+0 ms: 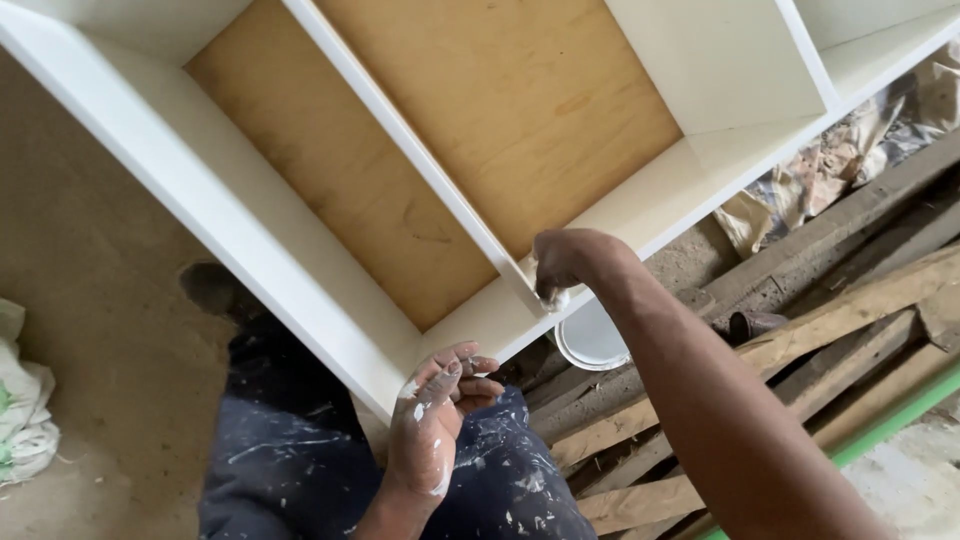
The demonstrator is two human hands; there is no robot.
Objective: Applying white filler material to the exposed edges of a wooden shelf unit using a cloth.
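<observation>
A white-painted cabinet frame (230,210) with a bare plywood back (500,100) lies in front of me. My right hand (560,262) reaches forward and presses its fingertips on the cabinet's white front edge, where a thin divider (420,160) meets it; whether something small is under the fingers I cannot tell. My left hand (435,415), smeared with white paint or filler, hovers above my paint-spattered dark trousers (290,450), fingers loosely curled and holding nothing.
A white round tub (592,340) sits on the ground just below the cabinet edge. Rough wooden planks (800,330) and a green strip (890,420) lie at right. Crumpled sacking (860,150) is at upper right, a pale cloth bag (20,410) at left on the dusty floor.
</observation>
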